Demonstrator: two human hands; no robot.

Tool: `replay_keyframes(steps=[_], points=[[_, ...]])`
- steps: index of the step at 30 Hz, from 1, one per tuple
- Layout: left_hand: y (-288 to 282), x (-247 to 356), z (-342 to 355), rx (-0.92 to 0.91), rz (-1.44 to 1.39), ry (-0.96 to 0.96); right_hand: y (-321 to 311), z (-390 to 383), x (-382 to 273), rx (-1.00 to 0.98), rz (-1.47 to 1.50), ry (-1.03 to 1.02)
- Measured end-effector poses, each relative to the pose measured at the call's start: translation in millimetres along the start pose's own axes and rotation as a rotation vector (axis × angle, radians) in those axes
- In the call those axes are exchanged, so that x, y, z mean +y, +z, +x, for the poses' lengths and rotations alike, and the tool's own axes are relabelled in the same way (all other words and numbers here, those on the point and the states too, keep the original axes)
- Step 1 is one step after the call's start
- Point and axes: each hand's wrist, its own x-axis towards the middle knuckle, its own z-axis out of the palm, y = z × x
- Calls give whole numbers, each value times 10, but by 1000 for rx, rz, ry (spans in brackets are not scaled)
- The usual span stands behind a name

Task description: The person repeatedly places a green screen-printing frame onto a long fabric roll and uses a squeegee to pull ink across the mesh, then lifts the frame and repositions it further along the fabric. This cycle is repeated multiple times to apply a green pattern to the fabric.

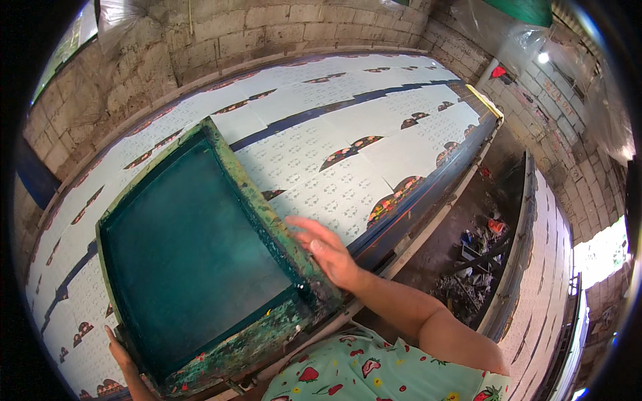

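Note:
A large screen-printing frame (pixel 257 197) lies tilted across the view, its paint-crusted green wooden rim around a dark teal mesh (pixel 187 260). My right hand (pixel 328 252) is at the frame's right rim, fingers stretched and somewhat apart, slightly blurred at the tips. At the lower left rim is my left hand (pixel 120 352), mostly hidden behind the frame, with a finger or thumb showing along the outer edge; it appears to grip the wood. Under and beyond the frame, white printed sheets (pixel 314 167) with small grey motifs cover a long table.
Dark patches with colourful floral prints (pixel 398 200) show between the sheets. A second long table (pixel 542 247) with pale sheets stands at the right. Debris (pixel 468 274) litters the floor between the tables. A block wall (pixel 267 30) runs behind.

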Motion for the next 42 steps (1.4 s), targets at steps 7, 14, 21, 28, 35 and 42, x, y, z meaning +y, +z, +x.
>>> replay_keyframes(steps=[7,14,21,28,35,42], points=[[1186,1112,-1418,-205,-337,-134,-1288,129,-697,15,-343,-75],[2737,1783,-2185,-209,-381,-70,-3078,432,-1486,-26,-300,1],[4679,2112,-3530,-343,-407,-123,-5244,382,-1845,125,-360,30],[6118,2322,-4727,-301,-476,-149,-6825,214,-2319,228,-351,7],[6872,2288,-5338,-214,-468,-101,-7823,120,-2533,262,-298,-15],[7201,2444,-5772,-181,-479,-6,-8251,109,-2625,232,-225,-13]])
